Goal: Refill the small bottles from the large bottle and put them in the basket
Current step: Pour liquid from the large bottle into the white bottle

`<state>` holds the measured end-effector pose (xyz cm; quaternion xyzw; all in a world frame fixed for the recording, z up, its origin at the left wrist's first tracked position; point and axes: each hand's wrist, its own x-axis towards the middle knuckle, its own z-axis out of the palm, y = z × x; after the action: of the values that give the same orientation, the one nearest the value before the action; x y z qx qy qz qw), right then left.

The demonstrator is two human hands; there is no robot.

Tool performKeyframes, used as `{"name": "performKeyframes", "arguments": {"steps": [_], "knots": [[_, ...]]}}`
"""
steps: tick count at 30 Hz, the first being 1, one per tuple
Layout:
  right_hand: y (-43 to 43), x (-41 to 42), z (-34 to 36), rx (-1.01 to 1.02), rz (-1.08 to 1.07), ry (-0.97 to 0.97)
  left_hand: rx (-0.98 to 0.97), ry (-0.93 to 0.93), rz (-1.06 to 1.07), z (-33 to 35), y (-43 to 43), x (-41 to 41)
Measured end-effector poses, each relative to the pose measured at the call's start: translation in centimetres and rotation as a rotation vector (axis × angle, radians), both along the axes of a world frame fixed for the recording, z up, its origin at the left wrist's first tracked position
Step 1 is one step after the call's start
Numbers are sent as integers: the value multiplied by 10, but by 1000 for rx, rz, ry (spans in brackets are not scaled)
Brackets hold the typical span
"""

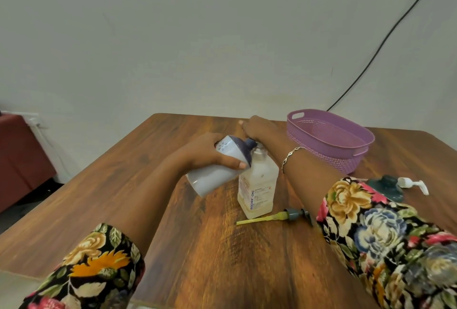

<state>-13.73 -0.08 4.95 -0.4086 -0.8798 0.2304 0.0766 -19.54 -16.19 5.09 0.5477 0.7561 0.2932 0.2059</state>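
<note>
We tip slowly, left hand point(210, 153) curled round the white plastic large bottle point(212, 176), aiming into the clear square small bottle point(258, 185) standing toward the wooden table's point(222, 259) far edge; we cannot tell the right hand's point(262, 130) grip.

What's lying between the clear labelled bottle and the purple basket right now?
In the head view, the right forearm, wearing a bracelet, crosses between the clear bottle and the purple basket; otherwise only bare table.

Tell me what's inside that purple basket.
Inside the purple basket, only its perforated floor and far wall show, nothing lying there. Its near wall hides the closest strip of floor.
</note>
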Motion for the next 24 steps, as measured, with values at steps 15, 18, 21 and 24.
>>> {"name": "performKeyframes", "arguments": {"steps": [15,18,21,24], "knots": [[-1,-1,1,-71,76,-19,1,-15,2,0,0,-3],[1,-3,0,-52,54,16,8,-43,1,0,0,-6],[2,-5,6,-59,80,91,28,-51,3,5,0,-8],[3,-8,16,-84,119,119,50,-29,-13,12,1,-8]]}}
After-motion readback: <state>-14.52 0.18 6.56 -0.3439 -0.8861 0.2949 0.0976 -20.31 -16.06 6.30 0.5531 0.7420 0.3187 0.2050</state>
